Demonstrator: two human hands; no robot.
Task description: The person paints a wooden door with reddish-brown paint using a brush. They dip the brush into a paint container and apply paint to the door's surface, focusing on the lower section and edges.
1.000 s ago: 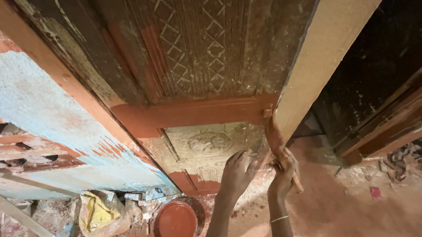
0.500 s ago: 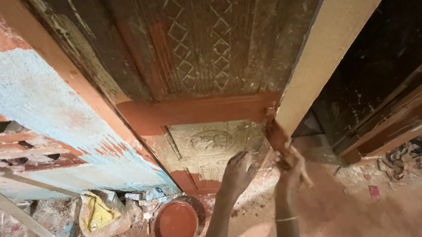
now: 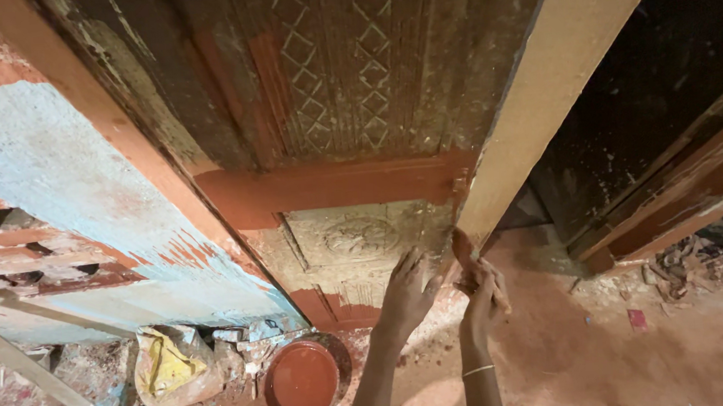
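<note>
Near edge, floor: bowl (image 3: 302,380) of red-brown paint sits on the dusty ground, just left of the person's forearms; wet paint fills it almost to the rim.
Beside bowl, left: crumpled yellow bag (image 3: 167,367) lies among rubble, near the bowl but not touching it.
Far left, floor: pale wooden slat (image 3: 33,372) leans at a slant.
Left hand (image 3: 407,290): palm flat against the lower panel of the door (image 3: 347,103), fingers slightly spread, tips pointing up.
Right hand (image 3: 482,292): closed around the handle of a brush (image 3: 463,251), fingers curled and pressed together; a thin bangle sits on the wrist.
Brush position: bristle end, loaded red-brown, touches the lower right edge of the door, just right of the left hand.
Door, lower: carved panel is bare and pale, with red paint along the bottom strip.
Door, middle: horizontal rail is painted red-brown.
Door, upper: carved diamond pattern is mostly dark, with one red streak.
Left wall (image 3: 51,188): worn light blue plaster with red patches.
Right background: dark doorway with a timber frame.
</note>
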